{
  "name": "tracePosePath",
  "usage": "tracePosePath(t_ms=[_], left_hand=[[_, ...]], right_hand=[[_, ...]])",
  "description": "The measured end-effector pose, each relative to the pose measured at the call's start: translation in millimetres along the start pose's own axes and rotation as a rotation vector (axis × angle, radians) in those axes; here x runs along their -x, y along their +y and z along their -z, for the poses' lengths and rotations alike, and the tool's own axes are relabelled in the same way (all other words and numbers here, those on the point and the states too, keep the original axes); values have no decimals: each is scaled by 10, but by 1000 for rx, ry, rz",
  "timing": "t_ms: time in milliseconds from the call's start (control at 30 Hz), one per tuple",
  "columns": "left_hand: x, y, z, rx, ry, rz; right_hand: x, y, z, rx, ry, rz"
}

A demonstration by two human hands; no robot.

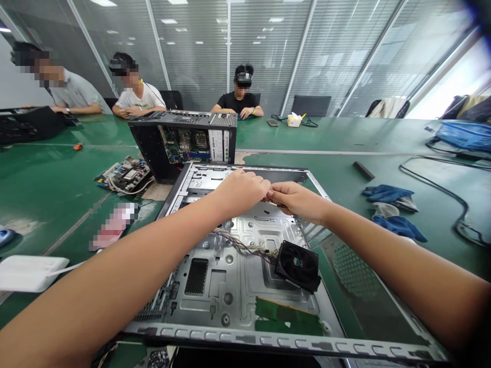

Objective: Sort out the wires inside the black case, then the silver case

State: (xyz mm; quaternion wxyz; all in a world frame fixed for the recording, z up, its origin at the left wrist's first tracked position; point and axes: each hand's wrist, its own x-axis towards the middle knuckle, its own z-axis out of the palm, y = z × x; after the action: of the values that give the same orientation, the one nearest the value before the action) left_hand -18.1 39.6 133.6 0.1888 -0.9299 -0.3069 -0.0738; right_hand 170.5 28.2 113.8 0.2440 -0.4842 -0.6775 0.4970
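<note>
An open metal computer case point(241, 276) lies flat in front of me. Over its far part, my left hand point(245, 191) is closed, knuckles up. My right hand point(299, 201) meets it there, thumb and fingers pinched together. The fingertips of both hands touch, and whatever they hold is hidden or too small to name. Nearer to me, a black cooling fan point(297, 266) rests tilted inside the case. A bundle of twisted cables point(245, 246) runs to it from the left. Two green memory sticks point(287, 316) lie at the case's near edge.
Behind stands another open computer tower point(149, 148), with a loose circuit board point(128, 175) to its left. A white power adapter point(30, 273) sits at the left. Blue gloves point(399, 209) and a black cable point(441, 189) lie right. Several people sit across the green table point(345, 135).
</note>
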Motion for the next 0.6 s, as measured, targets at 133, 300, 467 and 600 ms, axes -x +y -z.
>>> tracePosePath(t_ms=[133,300,467,600], left_hand=[[1,-14,29,90,-45,56],[-8,-13,67,88,-100,53],[-12,-8,47,100,-115,50],[-9,-8,38,129,-94,68]], right_hand=[[4,0,15,102,6,44],[-2,8,24,167,-4,78],[-10,21,20,201,-12,89],[-8,16,22,234,-12,100]])
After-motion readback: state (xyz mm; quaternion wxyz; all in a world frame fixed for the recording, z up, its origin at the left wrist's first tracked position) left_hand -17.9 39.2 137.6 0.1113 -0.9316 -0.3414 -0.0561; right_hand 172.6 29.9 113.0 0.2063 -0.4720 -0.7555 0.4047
